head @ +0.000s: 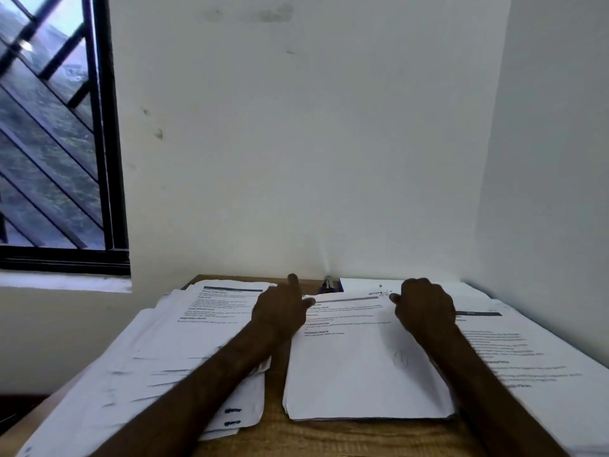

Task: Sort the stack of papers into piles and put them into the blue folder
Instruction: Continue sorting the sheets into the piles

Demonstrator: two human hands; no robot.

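Note:
Three piles of printed white papers lie on a wooden table (329, 437). The left pile (184, 351) is fanned out and untidy. The middle pile (356, 364) is squared up. The right pile (540, 374) runs off the table's right side. My left hand (280, 311) rests at the top left corner of the middle pile, forefinger raised, other fingers curled. My right hand (425, 308) rests at that pile's top right corner, fingers bent down on the paper edge. A small dark blue object with a metal clip (329, 285) peeks out behind the middle pile. No blue folder is clearly visible.
The table stands in a corner of white walls (296, 159). A barred window (52, 143) with a sill is at the left. Bare wood shows between the left and middle piles and along the near edge.

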